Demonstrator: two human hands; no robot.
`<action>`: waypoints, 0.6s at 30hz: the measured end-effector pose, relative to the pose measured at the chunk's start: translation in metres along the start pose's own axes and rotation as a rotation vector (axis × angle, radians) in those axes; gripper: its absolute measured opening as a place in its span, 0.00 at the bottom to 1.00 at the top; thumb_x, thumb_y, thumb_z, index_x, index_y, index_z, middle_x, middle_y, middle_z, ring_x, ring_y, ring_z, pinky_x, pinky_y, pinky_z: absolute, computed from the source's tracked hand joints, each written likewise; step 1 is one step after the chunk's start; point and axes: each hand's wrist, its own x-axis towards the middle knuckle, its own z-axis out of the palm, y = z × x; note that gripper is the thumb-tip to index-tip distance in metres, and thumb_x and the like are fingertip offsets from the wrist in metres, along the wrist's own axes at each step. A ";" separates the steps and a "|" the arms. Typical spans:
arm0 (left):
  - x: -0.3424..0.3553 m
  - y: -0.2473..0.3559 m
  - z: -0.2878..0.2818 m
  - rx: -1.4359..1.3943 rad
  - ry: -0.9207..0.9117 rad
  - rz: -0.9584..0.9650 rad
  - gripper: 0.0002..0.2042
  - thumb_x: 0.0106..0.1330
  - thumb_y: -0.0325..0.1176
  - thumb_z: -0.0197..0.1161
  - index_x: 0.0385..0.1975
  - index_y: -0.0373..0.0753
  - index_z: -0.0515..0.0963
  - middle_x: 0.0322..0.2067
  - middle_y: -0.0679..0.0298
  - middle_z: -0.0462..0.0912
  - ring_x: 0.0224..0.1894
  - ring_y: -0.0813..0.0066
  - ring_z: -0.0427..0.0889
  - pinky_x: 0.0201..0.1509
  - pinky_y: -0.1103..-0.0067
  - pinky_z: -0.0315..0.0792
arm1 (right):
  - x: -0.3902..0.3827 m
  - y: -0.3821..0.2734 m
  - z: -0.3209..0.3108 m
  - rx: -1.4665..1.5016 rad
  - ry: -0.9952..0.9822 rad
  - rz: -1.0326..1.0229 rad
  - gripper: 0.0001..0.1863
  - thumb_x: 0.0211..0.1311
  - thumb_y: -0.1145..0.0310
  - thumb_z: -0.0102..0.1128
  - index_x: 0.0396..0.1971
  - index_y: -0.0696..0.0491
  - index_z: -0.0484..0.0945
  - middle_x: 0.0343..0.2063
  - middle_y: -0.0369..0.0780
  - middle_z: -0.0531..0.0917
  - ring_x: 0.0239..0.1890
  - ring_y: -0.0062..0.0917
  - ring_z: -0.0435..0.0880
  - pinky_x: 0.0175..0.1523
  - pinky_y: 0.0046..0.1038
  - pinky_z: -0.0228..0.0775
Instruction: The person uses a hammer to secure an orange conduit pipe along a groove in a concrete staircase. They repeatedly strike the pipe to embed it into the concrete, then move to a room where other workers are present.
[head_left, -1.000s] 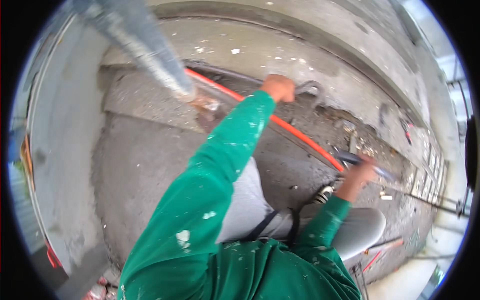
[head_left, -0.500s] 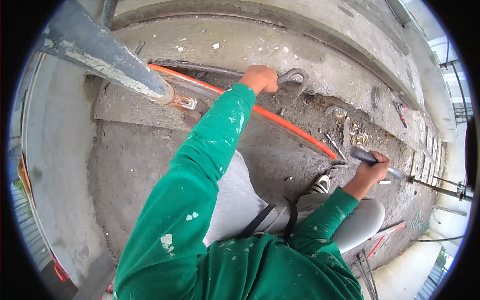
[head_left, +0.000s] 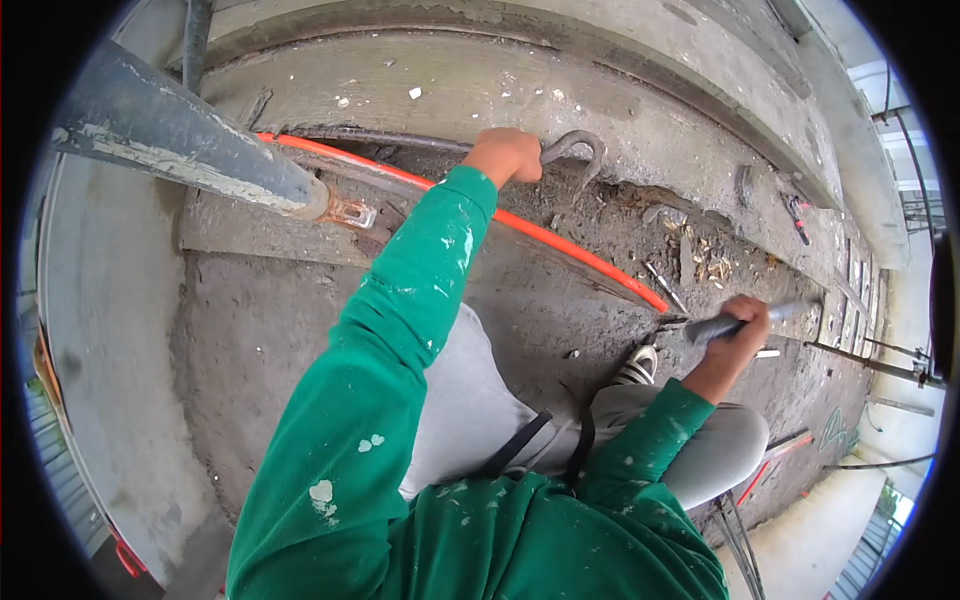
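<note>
My left hand (head_left: 505,156) is closed around the shaft of a crowbar (head_left: 577,150), whose curved hook sticks out to the right of my fist. The bar lies along the broken edge of a concrete step, over a gap of dirt and rubble. Low on the right, my right hand (head_left: 738,328) grips a tool with a dark grip and a grey metal shaft (head_left: 790,309). Motion blurs its far end, so its kind cannot be made out. Beneath my left wrist passes a long orange tube (head_left: 560,243).
A paint-spattered metal post (head_left: 200,150) slants in at upper left. Concrete steps (head_left: 640,75) rise ahead. Red-handled pliers (head_left: 797,218) lie on the step at right. Wood chips (head_left: 712,265) and a thin pointed rod (head_left: 665,286) lie near the gap. Steel rods jut in at far right.
The tool in my right hand has swung: its shaft end has risen and its grip end has dropped. My left hand still holds the crowbar. The whole view has shifted slightly.
</note>
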 end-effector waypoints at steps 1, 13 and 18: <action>-0.001 0.000 0.001 -0.004 -0.001 -0.004 0.19 0.56 0.37 0.61 0.48 0.43 0.86 0.50 0.56 0.86 0.53 0.57 0.85 0.56 0.64 0.78 | 0.008 -0.003 -0.001 0.069 0.072 -0.127 0.08 0.63 0.76 0.49 0.23 0.53 0.66 0.18 0.30 0.67 0.18 0.14 0.67 0.22 0.20 0.64; 0.009 -0.008 0.017 -0.041 0.126 0.099 0.16 0.53 0.43 0.65 0.39 0.43 0.88 0.41 0.55 0.89 0.46 0.56 0.87 0.52 0.62 0.79 | -0.004 0.092 -0.004 0.090 -0.264 0.792 0.11 0.68 0.70 0.54 0.24 0.43 0.69 0.17 0.24 0.63 0.15 0.08 0.59 0.20 0.16 0.53; 0.005 -0.002 0.015 -0.053 0.117 0.017 0.17 0.56 0.40 0.65 0.44 0.47 0.88 0.47 0.60 0.88 0.52 0.60 0.86 0.55 0.66 0.78 | 0.048 0.001 -0.058 0.076 -0.072 -0.161 0.10 0.63 0.77 0.52 0.22 0.53 0.67 0.19 0.32 0.70 0.21 0.18 0.72 0.28 0.19 0.74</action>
